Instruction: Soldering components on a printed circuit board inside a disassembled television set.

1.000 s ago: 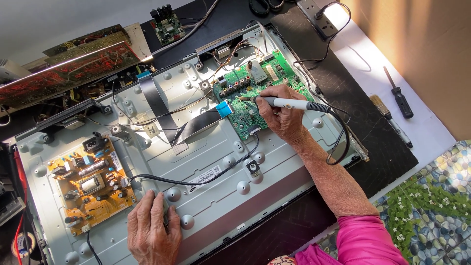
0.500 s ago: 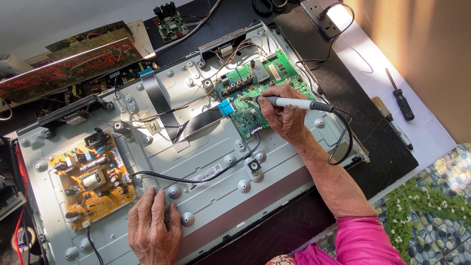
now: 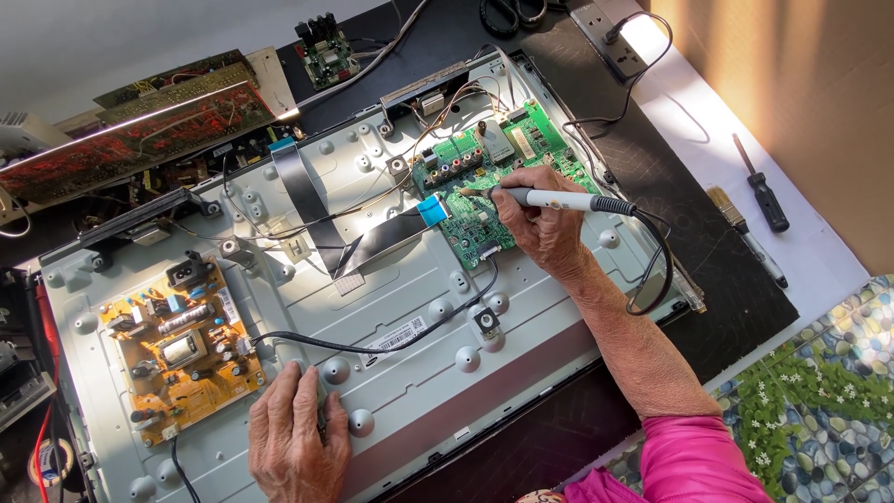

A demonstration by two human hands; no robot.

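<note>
Got my right hand wrapped pen-style around the soldering iron, tip down on the green main board at the upper right of the metal TV back panel. Left hand lies flat, fingers spread, holding nothing, pressed on the panel's lower edge to steady it. A white barcode sticker sits mid-panel, yellow power board at left.

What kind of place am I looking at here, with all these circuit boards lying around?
Probably an electronics repair bench. An opened flat-screen panel lies face down with its green circuit board exposed, the right hand holds a corded soldering iron to it, and a screwdriver lies nearby.
</note>
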